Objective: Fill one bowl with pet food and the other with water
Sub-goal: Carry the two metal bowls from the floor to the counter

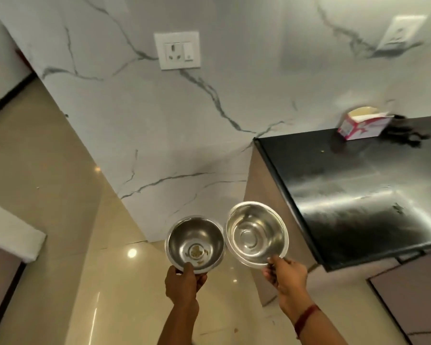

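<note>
Both of my hands are up in front of me, each holding a steel bowl over the floor and not on any surface. On my right wrist I see a red thread band [306, 317]. My left hand [184, 282] grips the near rim of the left bowl [195, 241], thumb hooked over the rim into the bowl and the other fingers curled beneath it. My right hand [288, 277] pinches the near rim of the right bowl [256, 232] between thumb and curled fingers. This bowl is tilted with its mouth toward me and looks bare inside. The left bowl has a few small tan specks at its bottom, though I cannot tell crumbs from reflection. The two rims sit side by side, so close that I cannot tell whether they touch. Below them spreads a glossy beige floor [60, 170]. Just right of the right bowl runs the left edge of a black countertop [358, 195]. At its far edge, against the wall, stands an open pink-and-white carton [363, 125]. Beyond rises a veined marble wall [209, 135] carrying a white socket plate [177, 51].
</note>
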